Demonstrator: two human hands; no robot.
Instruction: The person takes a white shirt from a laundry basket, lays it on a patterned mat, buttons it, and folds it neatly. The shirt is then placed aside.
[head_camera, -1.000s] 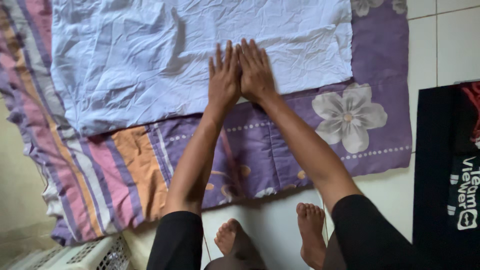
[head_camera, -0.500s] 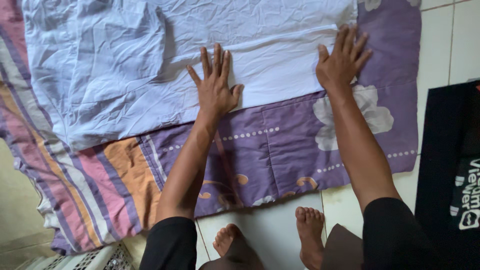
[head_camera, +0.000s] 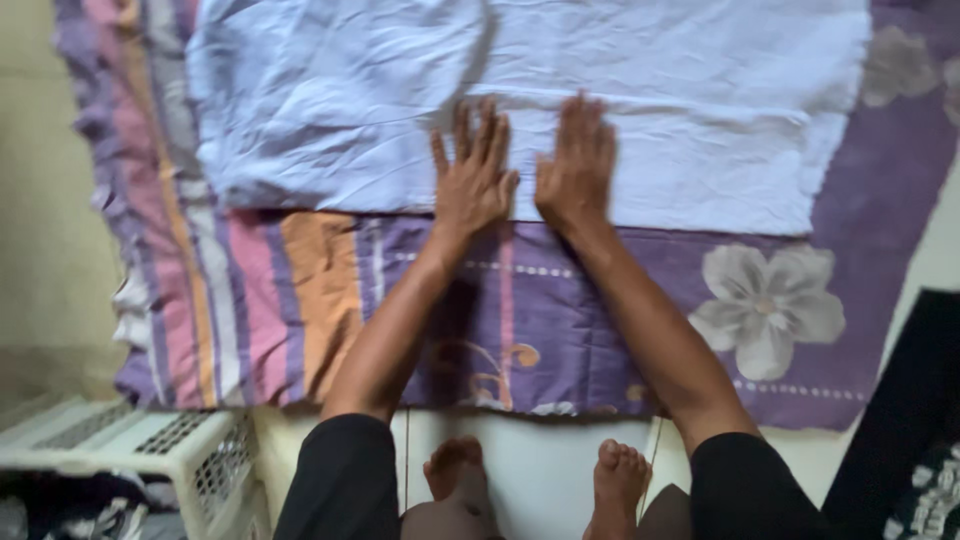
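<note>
A crumpled pale blue-white cloth (head_camera: 330, 110) lies spread flat on a purple blanket (head_camera: 600, 320) with a white flower print and coloured stripes. My left hand (head_camera: 472, 180) rests flat on the cloth's near edge, fingers spread. My right hand (head_camera: 578, 165) lies flat right beside it on the same edge, fingers together. Neither hand holds anything. Both arms have black sleeves, and my bare feet (head_camera: 540, 475) show at the bottom on the white tile floor.
A white plastic laundry basket (head_camera: 150, 440) stands at the lower left. A black cloth with white print (head_camera: 910, 440) lies at the lower right on the tiles. The blanket's ruffled edge (head_camera: 125, 300) runs down the left side.
My right hand slid left along the cloth's near edge, from the right end back beside my left hand. The view shifted so that the cloth sits more to the right.
</note>
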